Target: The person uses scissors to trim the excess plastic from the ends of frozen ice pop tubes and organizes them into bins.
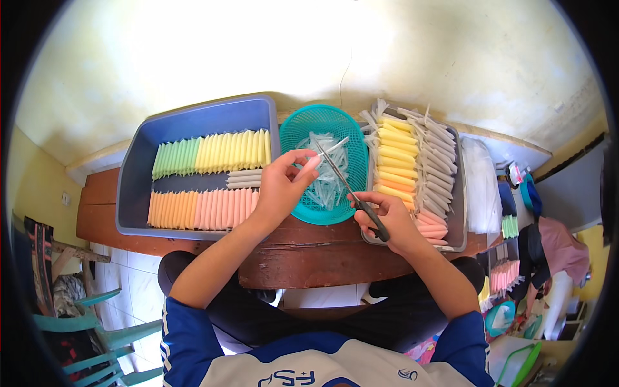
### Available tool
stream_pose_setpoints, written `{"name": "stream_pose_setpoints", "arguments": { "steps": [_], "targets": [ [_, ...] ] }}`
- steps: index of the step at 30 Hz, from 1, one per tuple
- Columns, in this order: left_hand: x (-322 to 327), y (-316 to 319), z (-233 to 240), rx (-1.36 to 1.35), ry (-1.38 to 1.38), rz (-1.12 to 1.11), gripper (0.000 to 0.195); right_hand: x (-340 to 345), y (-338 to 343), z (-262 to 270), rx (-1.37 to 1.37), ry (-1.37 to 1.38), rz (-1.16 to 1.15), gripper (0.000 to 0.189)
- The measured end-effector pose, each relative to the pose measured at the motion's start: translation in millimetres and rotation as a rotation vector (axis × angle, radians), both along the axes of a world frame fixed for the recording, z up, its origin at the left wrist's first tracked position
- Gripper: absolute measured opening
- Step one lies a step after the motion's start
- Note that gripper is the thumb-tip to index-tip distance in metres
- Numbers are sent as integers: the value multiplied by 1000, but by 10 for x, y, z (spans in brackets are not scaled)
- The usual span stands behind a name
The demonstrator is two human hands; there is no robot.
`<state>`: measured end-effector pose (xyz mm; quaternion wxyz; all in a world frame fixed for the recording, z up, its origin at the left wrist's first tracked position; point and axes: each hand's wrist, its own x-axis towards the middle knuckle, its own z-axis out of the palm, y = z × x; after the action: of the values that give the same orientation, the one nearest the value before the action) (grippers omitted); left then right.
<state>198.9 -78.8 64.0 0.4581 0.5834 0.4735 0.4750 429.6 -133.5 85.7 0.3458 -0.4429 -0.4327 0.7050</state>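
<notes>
A pale pink filled plastic tube (308,169) is pinched upright between the thumb and fingers of my left hand (280,186). My right hand (394,220) grips dark-handled scissors (372,217), whose blades meet the clear plastic tail above the tube. Whether the blades are fully closed is hard to see. Below both hands stands a turquoise mesh basket (309,118) holding clear plastic offcuts (326,191). To the left, a grey-blue tub (208,116) holds neat rows of green, yellow, grey, orange and pink tubes. Tubes with long tails fill a grey tray (459,222) on the right.
Everything stands on a brown wooden table (309,261) against a pale wall. Clear plastic bags (481,188) lie beyond the right tray. At far right a person (556,256) bends near more tubs of tubes. A green plastic chair (96,329) stands at lower left.
</notes>
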Motion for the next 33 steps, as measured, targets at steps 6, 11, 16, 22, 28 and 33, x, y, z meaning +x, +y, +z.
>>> {"name": "stream_pose_setpoints", "arguments": {
  "steps": [6,11,16,22,28,33],
  "targets": [
    [58,-27,-4,84,40,-1,24,-3,8,1,-3,-14,4,43],
    [69,-28,-2,121,81,3,24,-26,5,-2,5,-25,-34,40],
    [55,-38,7,190,154,-12,25,-25,8,-22,7,-28,-53,51],
    [40,-54,21,198,235,-41,24,-8,8,3,-6,-44,-24,42],
    [6,-67,98,270,337,-73,26,-3,18,3,-25,-37,-34,42],
    [-14,-55,99,355,405,-85,27,-4,17,-56,21,-59,-39,46]
  ]
}}
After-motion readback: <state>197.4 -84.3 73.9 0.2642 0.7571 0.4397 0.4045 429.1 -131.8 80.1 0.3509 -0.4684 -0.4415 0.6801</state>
